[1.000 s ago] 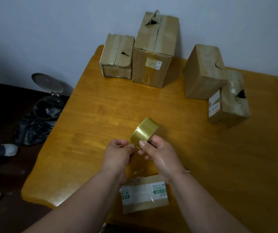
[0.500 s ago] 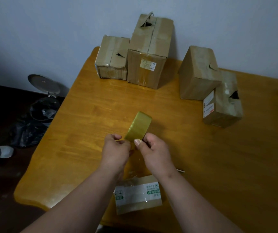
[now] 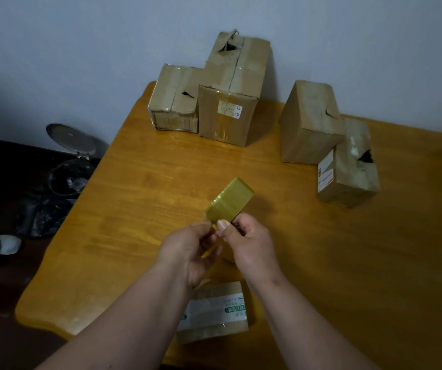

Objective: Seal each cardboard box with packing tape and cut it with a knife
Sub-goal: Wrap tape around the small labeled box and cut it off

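Note:
I hold a roll of yellowish packing tape (image 3: 230,201) above the middle of the wooden table (image 3: 134,188). My right hand (image 3: 249,247) grips the roll from below, thumb on its outer face. My left hand (image 3: 187,249) pinches the tape's edge at the roll's lower left. A small cardboard box (image 3: 214,311) with a white and green label lies on the table under my wrists, near the front edge. No knife is visible.
Cardboard boxes stand at the back: a low box (image 3: 174,102) beside a tall box (image 3: 233,89), then an upright box (image 3: 310,121) and a labelled box (image 3: 348,166) to the right. An open-lidded bin (image 3: 70,161) and black bag sit on the floor left.
The roll has tilted slightly and both hands stay on it, my left hand still picking at the tape's edge. The view has shifted a little.

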`<control>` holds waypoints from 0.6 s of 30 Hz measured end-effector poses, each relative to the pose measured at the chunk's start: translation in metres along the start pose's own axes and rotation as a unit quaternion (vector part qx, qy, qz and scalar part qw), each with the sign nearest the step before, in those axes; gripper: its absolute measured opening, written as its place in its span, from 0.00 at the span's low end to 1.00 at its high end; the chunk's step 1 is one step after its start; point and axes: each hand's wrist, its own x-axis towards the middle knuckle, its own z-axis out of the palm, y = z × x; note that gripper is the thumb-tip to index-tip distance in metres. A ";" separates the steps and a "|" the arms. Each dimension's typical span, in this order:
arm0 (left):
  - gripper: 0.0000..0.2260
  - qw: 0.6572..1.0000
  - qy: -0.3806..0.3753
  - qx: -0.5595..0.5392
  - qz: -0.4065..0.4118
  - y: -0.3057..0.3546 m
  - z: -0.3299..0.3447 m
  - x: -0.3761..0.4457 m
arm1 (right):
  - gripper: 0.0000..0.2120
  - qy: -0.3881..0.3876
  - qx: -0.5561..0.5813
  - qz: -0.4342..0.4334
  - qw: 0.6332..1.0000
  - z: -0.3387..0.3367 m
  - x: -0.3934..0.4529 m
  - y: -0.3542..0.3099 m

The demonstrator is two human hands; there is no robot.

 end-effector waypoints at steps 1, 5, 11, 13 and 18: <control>0.06 0.999 0.012 0.021 0.024 -0.001 0.001 0.000 | 0.05 -0.003 -0.005 0.001 1.000 -0.001 0.000 -0.001; 0.07 0.976 0.056 0.156 0.141 -0.003 0.003 -0.003 | 0.05 -0.006 -0.011 0.000 1.000 -0.005 0.000 -0.005; 0.07 0.923 0.082 0.293 0.235 -0.002 0.006 -0.007 | 0.05 -0.009 -0.034 -0.010 0.999 -0.012 -0.003 -0.013; 0.08 0.914 0.088 0.307 0.252 -0.003 0.008 -0.008 | 0.05 -0.005 -0.050 -0.024 0.998 -0.012 -0.003 -0.014; 0.14 0.930 0.067 0.237 0.274 -0.011 0.009 -0.011 | 0.07 0.023 -0.093 -0.072 0.993 -0.010 -0.001 -0.011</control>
